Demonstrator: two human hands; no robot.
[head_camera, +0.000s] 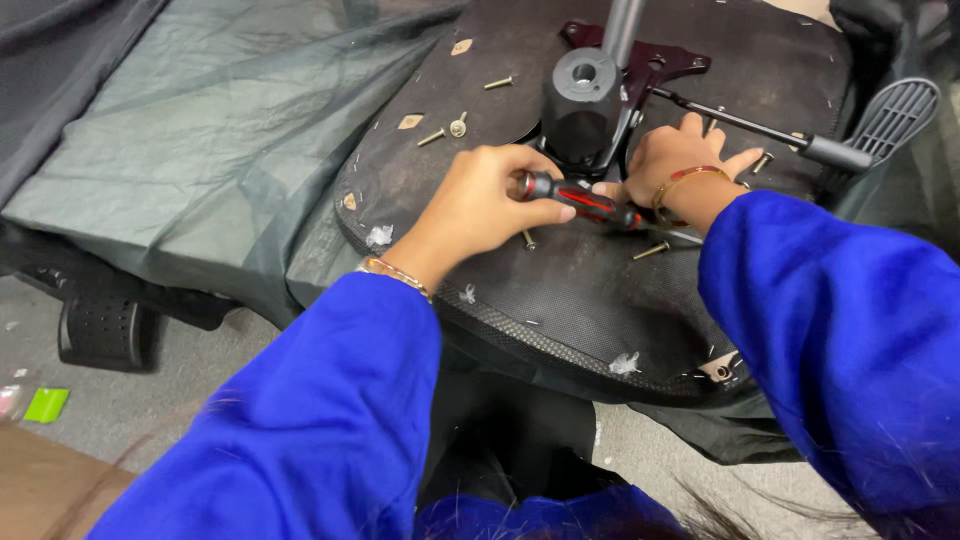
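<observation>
1. An upturned office chair seat (600, 290), its dark underside facing up, lies tilted across grey mesh fabric (220, 170) on the floor, filling the middle of the head view.
2. Two arms in bright blue sleeves (330, 420) reach in from the bottom edge, each wrist ringed by a thin bangle.
3. A black tilt mechanism (580, 100) with a round socket on top sits on the seat's centre; a metal lever rod (740, 122) runs from it toward a grey ribbed paddle (893, 115) at the right edge.
4. The left hand (480, 205) closes its grip around the handle of a black-and-red screwdriver (585, 198), which lies nearly flat, its far end running under the right hand, at the foot of the mechanism.
5. The right hand (675, 160) rests fingers spread against the mechanism's base plate, touching the tool's far end; it grasps nothing that can be seen.
6. Loose brass-coloured screws (650, 250) lie scattered on the seat, one near the right wrist, others (445, 130) beyond the left hand.
7. Judged from this, the step in hand is working a fastener at the mechanism's base. The tip is hidden, so whether it is seated cannot be told; the next move calls for steady pressure along the shaft while the right hand steadies the plate.
</observation>
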